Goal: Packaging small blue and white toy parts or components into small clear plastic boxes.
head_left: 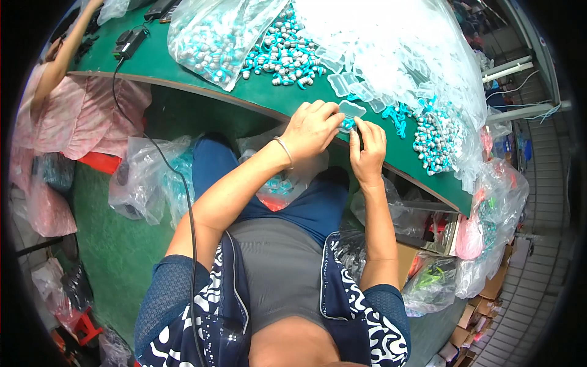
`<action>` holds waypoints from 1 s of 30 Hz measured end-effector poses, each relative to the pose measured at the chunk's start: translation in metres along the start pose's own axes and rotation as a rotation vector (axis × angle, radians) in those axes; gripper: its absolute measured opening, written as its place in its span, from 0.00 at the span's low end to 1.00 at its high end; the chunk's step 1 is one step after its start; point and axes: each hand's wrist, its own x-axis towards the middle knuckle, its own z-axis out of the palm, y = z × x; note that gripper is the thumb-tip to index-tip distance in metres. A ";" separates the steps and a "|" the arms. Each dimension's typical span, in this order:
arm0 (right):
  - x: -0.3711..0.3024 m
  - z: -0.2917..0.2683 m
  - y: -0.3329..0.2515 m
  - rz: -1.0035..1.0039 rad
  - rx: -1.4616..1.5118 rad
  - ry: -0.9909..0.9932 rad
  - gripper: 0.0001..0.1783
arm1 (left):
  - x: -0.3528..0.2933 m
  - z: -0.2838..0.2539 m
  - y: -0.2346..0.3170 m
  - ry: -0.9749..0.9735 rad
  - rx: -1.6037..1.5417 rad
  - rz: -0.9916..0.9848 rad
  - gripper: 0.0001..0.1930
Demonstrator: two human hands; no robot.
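Over the table's near edge, both my hands meet at a small clear plastic case [351, 110] with its lid raised. A teal piece [347, 123] lies in it, partly covered by my fingers. My left hand [310, 131], with a bangle at the wrist, has its fingers bent and pinched at the case's left side. On the other side, my right hand [369, 150] grips the case between thumb and forefinger. Just beyond and to the right lie loose teal pieces [398, 117] and a pile of small grey-and-teal plug-like pieces [435, 140].
More grey-and-teal pieces [287, 52] spill beside a filled clear bag [211, 52] on the green table [153, 61]. Many empty clear cases [391, 67] heap at the right. A black cable [156, 153] hangs down by my left arm. Another person's arm [67, 55] shows at far left.
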 end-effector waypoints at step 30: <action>0.016 -0.008 0.010 -0.051 0.241 -0.114 0.32 | 0.012 -0.015 -0.009 -0.084 -0.271 -0.054 0.29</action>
